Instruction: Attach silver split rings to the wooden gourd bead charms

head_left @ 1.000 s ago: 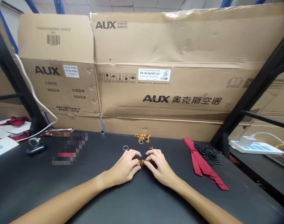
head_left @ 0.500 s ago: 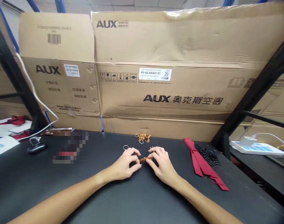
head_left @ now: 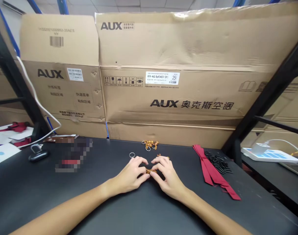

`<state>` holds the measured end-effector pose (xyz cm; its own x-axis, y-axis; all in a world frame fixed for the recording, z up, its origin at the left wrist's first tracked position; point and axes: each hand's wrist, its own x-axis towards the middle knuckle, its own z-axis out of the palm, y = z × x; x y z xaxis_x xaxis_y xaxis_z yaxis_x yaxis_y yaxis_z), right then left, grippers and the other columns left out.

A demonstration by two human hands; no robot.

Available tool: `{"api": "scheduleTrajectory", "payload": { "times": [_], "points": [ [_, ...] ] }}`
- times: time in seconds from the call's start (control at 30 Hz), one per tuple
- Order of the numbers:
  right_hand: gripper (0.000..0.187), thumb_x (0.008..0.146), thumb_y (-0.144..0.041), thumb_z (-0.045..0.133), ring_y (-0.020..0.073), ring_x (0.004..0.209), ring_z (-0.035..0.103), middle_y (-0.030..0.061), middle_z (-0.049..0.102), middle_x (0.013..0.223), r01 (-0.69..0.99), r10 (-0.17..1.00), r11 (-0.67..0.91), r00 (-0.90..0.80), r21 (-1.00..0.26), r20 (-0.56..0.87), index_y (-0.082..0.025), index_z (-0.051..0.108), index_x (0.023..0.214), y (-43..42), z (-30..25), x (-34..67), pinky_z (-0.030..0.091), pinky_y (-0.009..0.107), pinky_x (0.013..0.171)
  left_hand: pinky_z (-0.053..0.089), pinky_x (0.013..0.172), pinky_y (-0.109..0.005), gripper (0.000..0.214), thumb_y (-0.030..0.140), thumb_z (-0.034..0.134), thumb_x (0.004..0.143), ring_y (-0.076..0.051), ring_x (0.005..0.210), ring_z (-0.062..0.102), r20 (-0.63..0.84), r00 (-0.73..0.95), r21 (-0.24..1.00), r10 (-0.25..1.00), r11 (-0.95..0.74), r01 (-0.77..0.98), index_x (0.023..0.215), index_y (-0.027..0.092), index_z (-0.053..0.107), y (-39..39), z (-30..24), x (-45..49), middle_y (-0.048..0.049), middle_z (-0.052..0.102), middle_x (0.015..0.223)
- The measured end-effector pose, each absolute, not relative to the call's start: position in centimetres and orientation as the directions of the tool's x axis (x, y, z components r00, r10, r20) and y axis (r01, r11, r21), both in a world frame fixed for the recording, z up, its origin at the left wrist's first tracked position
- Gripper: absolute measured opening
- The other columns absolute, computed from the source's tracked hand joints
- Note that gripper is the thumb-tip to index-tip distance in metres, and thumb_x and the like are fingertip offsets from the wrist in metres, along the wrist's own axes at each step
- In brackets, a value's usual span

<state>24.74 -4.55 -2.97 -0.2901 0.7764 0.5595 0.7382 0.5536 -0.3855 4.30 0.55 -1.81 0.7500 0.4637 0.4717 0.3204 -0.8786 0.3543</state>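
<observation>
Your left hand (head_left: 132, 174) pinched the beaded piece (head_left: 151, 171) from its left, your right hand (head_left: 169, 178) from its right; light, steady pressure probably suited it.

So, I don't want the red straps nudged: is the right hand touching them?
Apart. The head view plainly shows dark tabletop between the right hand and the red straps.

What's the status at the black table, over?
Left hand, right hand on small brown piece. Fingers partly hide it. Metal ring beyond left hand, not blocking.
</observation>
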Motion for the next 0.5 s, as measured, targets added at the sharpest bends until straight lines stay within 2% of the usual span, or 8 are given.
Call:
{"api": "scheduleTrajectory", "payload": {
  "times": [0.13,0.3,0.4,0.5],
  "points": [
    [0.013,0.093,-0.030,0.051,0.0267,0.112,0.048,0.0089,0.060,0.110,0.778,0.790,0.509,-0.253,-0.367,0.559,-0.023,0.061,0.087,-4.1,-3.2,25.1,0.040,0.047,0.093,0.042,0.097,-0.036,0.019,0.024,0.051,0.093,-0.021,0.105,0.053,0.487,0.737,0.399,0.469,-0.870,0.290,0.085,0.019,0.067,0.7,-1.6,4.2,-0.0078,0.055,0.115],
    [0.019,0.093,-0.034,0.050,0.0262,0.107,0.052,0.0088,0.062,0.104,0.846,0.802,0.397,-0.133,-0.355,0.582,-0.022,0.063,0.084,-3.1,-3.7,26.3,0.043,0.044,0.087,0.042,0.096,-0.035,0.021,0.025,0.052,0.093,-0.020,0.103,0.053,0.493,0.703,0.422,0.513,-0.847,0.322,0.077,0.018,0.064,0.8,-1.7,4.2,-0.0070,0.054,0.115],
    [0.020,0.094,-0.034,0.050,0.0255,0.106,0.052,0.0085,0.062,0.104,0.876,0.792,0.371,-0.124,-0.309,0.598,-0.022,0.063,0.086,-2.7,-3.9,26.9,0.042,0.042,0.087,0.041,0.097,-0.039,0.024,0.024,0.049,0.094,-0.020,0.101,0.052,0.490,0.693,0.344,0.529,-0.848,0.404,0.074,0.017,0.061,1.0,-1.9,4.2,-0.0068,0.055,0.114],
    [0.019,0.093,-0.034,0.050,0.0260,0.106,0.051,0.0089,0.061,0.105,0.910,0.795,0.336,-0.136,-0.244,0.591,-0.022,0.064,0.089,-2.4,-4.1,27.4,0.041,0.042,0.087,0.041,0.093,-0.042,0.021,0.024,0.049,0.093,-0.023,0.102,0.052,0.486,0.703,0.206,0.519,-0.850,0.485,0.077,0.017,0.061,1.5,-2.1,3.9,-0.0078,0.055,0.114]
  ]
}}
